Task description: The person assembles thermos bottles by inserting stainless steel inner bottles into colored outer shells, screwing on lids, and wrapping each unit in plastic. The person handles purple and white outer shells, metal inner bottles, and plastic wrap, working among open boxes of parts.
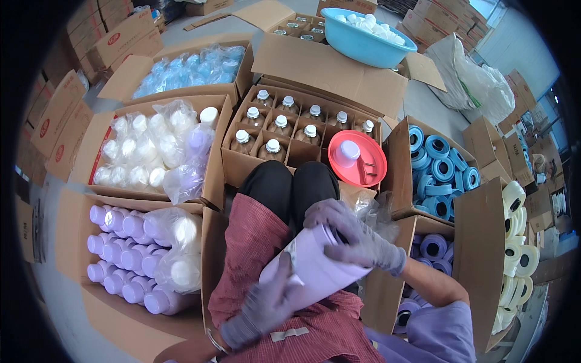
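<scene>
A lilac plastic flask body (315,264) lies tilted across my lap. Its dark open end points up, toward my knees. Under its lower left side, my gloved left hand (261,305) grips the wall, thumb up beside a small shiny patch. My right hand (357,237), also gloved, is closed over the upper right side, with fingers curled at the dark opening. Whether a small part sits under those fingers is hidden. Just beyond my knees, a red round tray (376,150) holds a lilac cap (347,153) and some small dark pieces.
Ahead stands a divided carton (242,163) of capped bottles. A blue basin (369,48) of white caps rests behind it. Cartons at left hold lilac bottles (130,257), bagged white parts (142,151) and blue parts (190,69). At right are blue rings (443,169), lilac rings (433,247) and cream rings (528,260).
</scene>
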A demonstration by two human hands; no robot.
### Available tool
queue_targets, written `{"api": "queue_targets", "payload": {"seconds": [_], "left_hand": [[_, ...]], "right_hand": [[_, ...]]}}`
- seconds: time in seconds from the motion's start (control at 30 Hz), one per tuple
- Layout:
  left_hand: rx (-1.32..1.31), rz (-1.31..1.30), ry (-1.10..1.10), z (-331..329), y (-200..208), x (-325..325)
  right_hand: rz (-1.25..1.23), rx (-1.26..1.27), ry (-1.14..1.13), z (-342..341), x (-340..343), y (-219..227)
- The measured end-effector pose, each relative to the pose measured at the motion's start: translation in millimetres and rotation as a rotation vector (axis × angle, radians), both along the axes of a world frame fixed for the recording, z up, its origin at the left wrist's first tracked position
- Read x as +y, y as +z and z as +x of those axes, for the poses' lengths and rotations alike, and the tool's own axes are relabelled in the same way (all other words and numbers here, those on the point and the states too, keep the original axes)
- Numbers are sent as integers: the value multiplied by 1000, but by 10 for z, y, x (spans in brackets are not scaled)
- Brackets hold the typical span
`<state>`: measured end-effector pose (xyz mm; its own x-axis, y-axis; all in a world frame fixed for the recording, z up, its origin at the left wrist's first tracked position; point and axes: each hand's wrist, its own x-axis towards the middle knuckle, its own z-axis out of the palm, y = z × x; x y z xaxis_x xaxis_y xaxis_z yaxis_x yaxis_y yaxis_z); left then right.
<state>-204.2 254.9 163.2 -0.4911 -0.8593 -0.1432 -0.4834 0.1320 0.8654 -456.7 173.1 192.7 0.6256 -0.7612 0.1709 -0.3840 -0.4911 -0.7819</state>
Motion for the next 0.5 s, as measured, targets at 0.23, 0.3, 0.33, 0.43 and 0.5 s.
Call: {"api": "queue_targets", "payload": {"seconds": [0.23,0.3,0.33,0.43,0.5], "left_hand": [[155,18,-53,100,22,-171],[166,237,26,205,25,-377],[206,379,119,206,17,-471],[311,358,137,228,-362,-586],[153,96,147,155,-123,-425]], "right_hand": [[192,59,-79,86,-157,19],[3,-66,18,39,-151,-57],[-86,-40,169,-24,-135,10],[-128,106,115,64,17,77],[-114,57,141,14,28,38]]}}
